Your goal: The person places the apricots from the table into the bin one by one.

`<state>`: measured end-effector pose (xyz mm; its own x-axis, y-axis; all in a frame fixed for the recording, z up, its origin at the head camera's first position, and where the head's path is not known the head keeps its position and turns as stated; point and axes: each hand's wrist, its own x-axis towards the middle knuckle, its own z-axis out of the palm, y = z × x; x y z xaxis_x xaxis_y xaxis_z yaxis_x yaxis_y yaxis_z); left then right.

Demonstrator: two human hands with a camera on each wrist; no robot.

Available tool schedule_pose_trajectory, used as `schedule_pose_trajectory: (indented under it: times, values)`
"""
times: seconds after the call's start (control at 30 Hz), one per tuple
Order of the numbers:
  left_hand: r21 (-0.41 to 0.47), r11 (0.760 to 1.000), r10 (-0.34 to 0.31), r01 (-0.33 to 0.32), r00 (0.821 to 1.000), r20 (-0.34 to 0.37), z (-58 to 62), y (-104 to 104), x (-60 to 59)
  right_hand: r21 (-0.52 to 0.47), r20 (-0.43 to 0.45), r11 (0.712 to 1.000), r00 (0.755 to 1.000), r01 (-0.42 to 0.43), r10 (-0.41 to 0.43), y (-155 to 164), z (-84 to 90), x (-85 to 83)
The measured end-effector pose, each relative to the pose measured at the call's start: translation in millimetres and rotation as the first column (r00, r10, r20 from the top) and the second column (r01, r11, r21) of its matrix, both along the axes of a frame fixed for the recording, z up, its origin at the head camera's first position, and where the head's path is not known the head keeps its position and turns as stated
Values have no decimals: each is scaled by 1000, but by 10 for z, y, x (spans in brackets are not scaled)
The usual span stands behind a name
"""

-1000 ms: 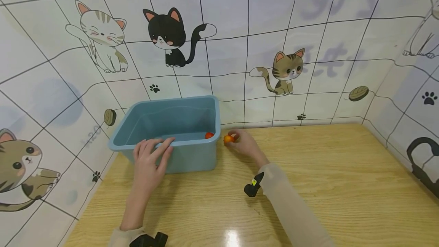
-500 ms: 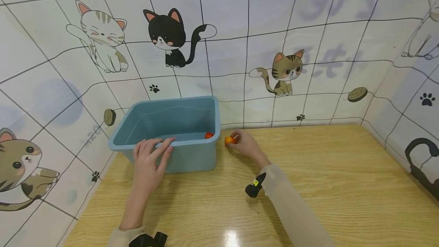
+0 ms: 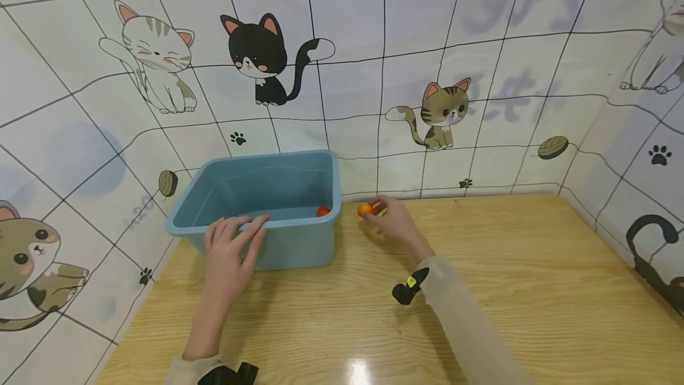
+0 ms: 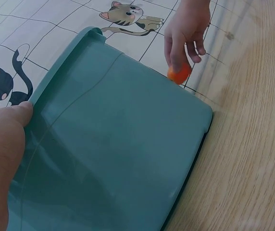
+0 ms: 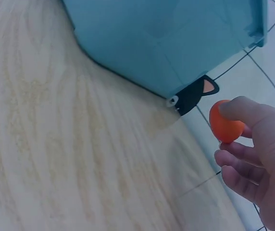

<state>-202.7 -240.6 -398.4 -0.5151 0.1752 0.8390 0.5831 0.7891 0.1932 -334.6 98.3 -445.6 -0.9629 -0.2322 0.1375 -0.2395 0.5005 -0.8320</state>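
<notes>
Beside the blue tub's [image 3: 299, 248] right wall, an orange ball [image 3: 366, 210] is pinched in the right hand [image 3: 392, 221]. Straight left-hand [image 3: 230, 248] fingers are rested on its near rim. Only from the head view is a second ball [image 3: 323, 211] seen inside.

Blue tub [image 3: 278, 242] on light wooden table [image 3: 507, 290]

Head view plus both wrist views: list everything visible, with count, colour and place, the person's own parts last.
tub: one, blue, on the table's left near the wall.
small ball in tub: one, red-orange, right inner corner.
held ball: one, orange, right of the tub, off the table.
table: one, light wood.
wall tiles: white, cat cartoons.
left hand: rests on the tub's near rim.
right hand: pinches the held ball.
</notes>
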Motion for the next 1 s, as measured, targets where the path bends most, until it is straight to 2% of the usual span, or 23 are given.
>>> schedule_pose_trajectory:
  times: [0.33,0.73,1.0]
  values:
    - [-2,1000,6,-6,1000,21,-9,-27,3,-67,-95,997,995,26,-33,138,175,-16]
    - [0,1000,7,-7,1000,2,-11,-16,-6,-96,-210,995,976,36,-56,70,532,65]
    - [-4,1000,9,-9,1000,6,-12,-14,-13,-133,-281,991,959,-6,-32,-60,803,171]
